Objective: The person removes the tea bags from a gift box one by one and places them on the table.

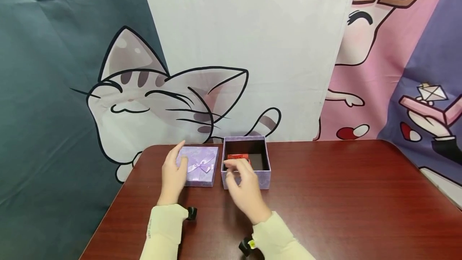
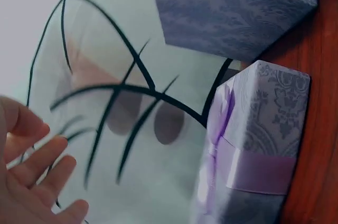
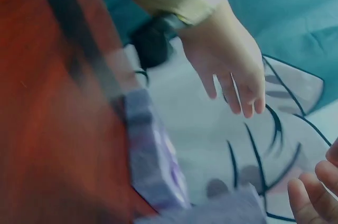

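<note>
A purple patterned gift box lid (image 1: 196, 177) with a ribbon bow lies on the table beside the matching open box (image 1: 264, 180). Inside the dark box, toward its left, sits a small red item (image 1: 237, 156); its kind cannot be told. My left hand (image 1: 174, 179) hovers over the lid's left edge, fingers apart and holding nothing. Above the box's front rim is my right hand (image 1: 246, 189), its fingers loosely bent with nothing seen between them. In the left wrist view the ribboned lid (image 2: 274, 108) stands apart from the left fingers (image 2: 53, 174).
The reddish-brown table (image 1: 343, 196) extends to the right of the box. Behind its back edge hangs a cloth backdrop (image 1: 252, 31) with cartoon animals. A black wrist camera (image 1: 192, 213) sits on the left wrist, another (image 1: 245, 246) on the right.
</note>
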The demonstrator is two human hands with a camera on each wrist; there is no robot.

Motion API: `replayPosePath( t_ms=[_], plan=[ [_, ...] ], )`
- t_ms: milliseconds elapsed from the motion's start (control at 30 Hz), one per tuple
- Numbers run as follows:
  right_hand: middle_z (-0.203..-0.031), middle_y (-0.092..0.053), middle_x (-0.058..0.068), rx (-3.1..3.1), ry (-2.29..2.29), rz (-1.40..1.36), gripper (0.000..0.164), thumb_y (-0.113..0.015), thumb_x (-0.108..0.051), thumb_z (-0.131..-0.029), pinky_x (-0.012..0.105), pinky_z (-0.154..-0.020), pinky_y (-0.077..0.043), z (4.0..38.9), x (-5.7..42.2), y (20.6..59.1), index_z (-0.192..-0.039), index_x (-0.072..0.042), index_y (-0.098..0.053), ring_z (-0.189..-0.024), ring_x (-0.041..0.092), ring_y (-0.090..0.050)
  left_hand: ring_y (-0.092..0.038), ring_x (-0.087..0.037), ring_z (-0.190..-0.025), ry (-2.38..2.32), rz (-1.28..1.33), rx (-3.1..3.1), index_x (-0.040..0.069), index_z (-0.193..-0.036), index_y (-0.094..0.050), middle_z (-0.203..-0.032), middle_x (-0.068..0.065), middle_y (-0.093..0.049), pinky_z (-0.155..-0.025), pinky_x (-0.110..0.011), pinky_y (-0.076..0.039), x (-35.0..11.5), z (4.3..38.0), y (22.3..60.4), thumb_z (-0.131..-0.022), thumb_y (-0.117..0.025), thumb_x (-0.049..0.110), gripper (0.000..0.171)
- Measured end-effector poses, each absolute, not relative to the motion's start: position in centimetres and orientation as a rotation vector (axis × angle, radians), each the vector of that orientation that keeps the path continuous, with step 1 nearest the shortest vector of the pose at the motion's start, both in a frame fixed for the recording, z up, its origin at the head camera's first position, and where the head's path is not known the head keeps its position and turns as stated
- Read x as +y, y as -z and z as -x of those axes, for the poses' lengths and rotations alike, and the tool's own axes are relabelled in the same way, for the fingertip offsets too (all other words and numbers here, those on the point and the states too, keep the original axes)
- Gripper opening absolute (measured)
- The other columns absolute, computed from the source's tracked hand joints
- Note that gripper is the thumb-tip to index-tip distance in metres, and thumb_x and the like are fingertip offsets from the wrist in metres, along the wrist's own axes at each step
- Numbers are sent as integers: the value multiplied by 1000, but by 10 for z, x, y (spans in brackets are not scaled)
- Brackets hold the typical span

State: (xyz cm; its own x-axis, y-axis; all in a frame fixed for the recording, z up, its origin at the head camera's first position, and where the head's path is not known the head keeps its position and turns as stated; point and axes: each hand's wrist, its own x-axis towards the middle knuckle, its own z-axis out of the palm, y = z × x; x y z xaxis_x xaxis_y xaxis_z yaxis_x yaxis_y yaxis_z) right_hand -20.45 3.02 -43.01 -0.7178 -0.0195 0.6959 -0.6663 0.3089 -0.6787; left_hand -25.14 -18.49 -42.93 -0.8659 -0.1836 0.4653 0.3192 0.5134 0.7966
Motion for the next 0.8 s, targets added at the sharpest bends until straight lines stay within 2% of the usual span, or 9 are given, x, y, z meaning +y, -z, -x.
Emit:
replayPosePath(
  t_ms=[200,333,433,500,667,800],
  plan=[
    [-99,-68,4,-1983,-1437,-470,27,-62,9,-86,27,-76,-56,222,60,421,-105,-6,-73,-91,18,-64,-39,-36,-144,1118,413,-2348,7,-151,-48,-154,-18,-46,-116,-57,-31,-158,245,423,-102,-54,11,49],
    [-97,-71,8,-2020,-1548,-333,24,-59,8,-89,24,-69,-55,231,76,414,-103,-5,-74,-81,27,-68,-34,-33,-148,1023,542,-2419,5,-153,-44,-157,-16,-42,-119,-56,-27,-140,243,426,-105,-53,18,51],
    [-98,-73,11,-2063,-1644,-255,24,-55,5,-92,27,-68,-58,239,83,409,-104,-5,-74,-81,34,-71,-29,-32,-151,906,603,-2505,2,-154,-40,-160,-14,-38,-120,-58,-21,-130,242,432,-106,-53,25,55],
    [-101,-73,14,-2105,-1686,-211,24,-54,3,-94,32,-72,-60,244,86,406,-105,-5,-73,-87,36,-73,-27,-32,-152,799,628,-2559,2,-155,-38,-161,-15,-35,-119,-62,-19,-124,241,436,-106,-53,30,59],
    [-106,-73,14,-2280,-1710,-107,22,-54,-5,-97,37,-78,-60,257,88,404,-111,-4,-71,-91,32,-74,-27,-32,-152,537,635,-2631,3,-157,-36,-163,-14,-33,-117,-65,-22,-116,238,442,-104,-56,37,65],
    [-111,-71,12,-2487,-1622,-52,28,-56,-13,-98,40,-80,-57,266,87,405,-120,-5,-70,-91,27,-70,-29,-31,-151,424,613,-2643,5,-157,-37,-162,-12,-35,-118,-63,-23,-115,236,445,-103,-56,39,66]
  ],
)
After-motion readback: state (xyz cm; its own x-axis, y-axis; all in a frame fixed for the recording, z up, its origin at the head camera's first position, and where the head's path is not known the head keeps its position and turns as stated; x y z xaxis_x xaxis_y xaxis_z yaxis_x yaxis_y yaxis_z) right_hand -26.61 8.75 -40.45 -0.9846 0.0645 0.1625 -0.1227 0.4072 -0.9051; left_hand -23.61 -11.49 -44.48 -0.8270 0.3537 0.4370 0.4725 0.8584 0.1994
